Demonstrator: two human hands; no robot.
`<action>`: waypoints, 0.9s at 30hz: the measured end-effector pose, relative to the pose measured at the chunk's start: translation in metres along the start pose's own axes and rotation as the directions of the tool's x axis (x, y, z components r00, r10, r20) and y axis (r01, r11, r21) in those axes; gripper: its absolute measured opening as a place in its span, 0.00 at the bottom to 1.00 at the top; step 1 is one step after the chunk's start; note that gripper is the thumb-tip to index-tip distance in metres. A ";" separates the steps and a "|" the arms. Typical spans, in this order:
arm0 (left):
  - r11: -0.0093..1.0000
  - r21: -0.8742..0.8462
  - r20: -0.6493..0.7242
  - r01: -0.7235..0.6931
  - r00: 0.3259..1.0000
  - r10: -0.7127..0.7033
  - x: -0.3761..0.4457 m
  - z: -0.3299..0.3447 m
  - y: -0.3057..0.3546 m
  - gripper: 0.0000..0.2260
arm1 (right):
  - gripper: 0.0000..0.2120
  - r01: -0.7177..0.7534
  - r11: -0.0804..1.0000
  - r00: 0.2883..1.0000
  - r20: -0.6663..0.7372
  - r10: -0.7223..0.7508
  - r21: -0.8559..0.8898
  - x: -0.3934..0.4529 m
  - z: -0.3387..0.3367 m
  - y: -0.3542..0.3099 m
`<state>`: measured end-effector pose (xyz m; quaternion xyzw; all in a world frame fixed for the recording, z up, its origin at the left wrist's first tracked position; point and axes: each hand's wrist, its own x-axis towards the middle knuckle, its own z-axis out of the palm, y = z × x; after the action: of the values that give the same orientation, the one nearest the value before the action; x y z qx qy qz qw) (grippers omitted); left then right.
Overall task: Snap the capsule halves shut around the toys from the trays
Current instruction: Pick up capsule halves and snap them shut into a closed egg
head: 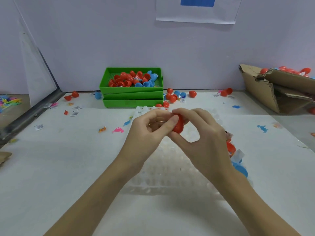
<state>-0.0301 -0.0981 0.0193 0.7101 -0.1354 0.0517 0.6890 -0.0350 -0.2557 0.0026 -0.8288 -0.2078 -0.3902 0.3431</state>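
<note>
A clear blister tray (170, 169) is seen nearest, on the table (51, 167). Above it, a red capsule (178, 123) is pinched between the left hand (150, 128) and the right hand (201, 133), fingers of both curled round it. Light, stiff, slick plastic is judged; it is best gripped on the domed ends, clear of the seam. Farther back, loose halves are piled in stacked green trays (132, 97).

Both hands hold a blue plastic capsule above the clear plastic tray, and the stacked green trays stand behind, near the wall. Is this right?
Not quite: the head view shows the plastic capsule is red, not blue. The left hand and right hand do hold it above the clear plastic tray, with the stacked green trays behind, near the wall.
</note>
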 end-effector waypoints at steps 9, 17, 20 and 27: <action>0.834 -0.449 0.226 0.320 0.944 -0.240 0.007 -0.015 0.002 0.17 | 0.27 -0.047 0.996 0.993 0.108 0.039 0.070 0.004 -0.002 0.000; 0.781 -0.525 0.327 0.340 0.927 -0.184 0.008 -0.015 0.000 0.17 | 0.20 -0.005 0.976 0.997 0.072 -0.011 0.216 0.004 -0.007 -0.010; 0.778 -0.532 0.345 0.333 0.925 -0.160 0.006 -0.011 -0.001 0.18 | 0.21 0.032 0.987 0.999 0.010 -0.034 0.156 0.003 -0.006 -0.009; 0.771 -0.587 0.299 0.248 0.951 -0.078 0.001 -0.005 0.001 0.15 | 0.17 -0.088 0.903 0.996 0.039 0.078 0.421 0.002 -0.005 -0.011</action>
<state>-0.0290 -0.0937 0.0205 0.4551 -0.1704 -0.1486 0.8613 -0.0431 -0.2522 0.0105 -0.7470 -0.2555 -0.3121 0.5284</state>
